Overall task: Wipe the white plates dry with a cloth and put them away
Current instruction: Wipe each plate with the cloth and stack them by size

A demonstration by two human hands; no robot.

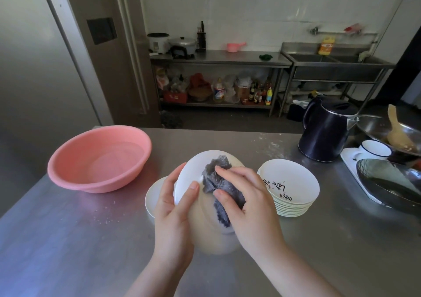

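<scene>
Mid-frame, left hand [173, 205] grips a plate [193, 171], right hand [246, 203] pinches the cloth [216, 182] on it; stack [293, 203] at right looks done, one plate [152, 196] underneath.

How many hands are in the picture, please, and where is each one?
2. The left hand grips the left edge of the white plate; the right hand presses the grey cloth on it.

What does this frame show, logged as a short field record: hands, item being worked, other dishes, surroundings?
left hand: grips the rim of a tilted white plate
right hand: presses a grey cloth on the plate's face
other dishes: stack of white plates to the right; white plate on counter behind the left hand
surroundings: pink basin, dark kettle, steel counter
</scene>
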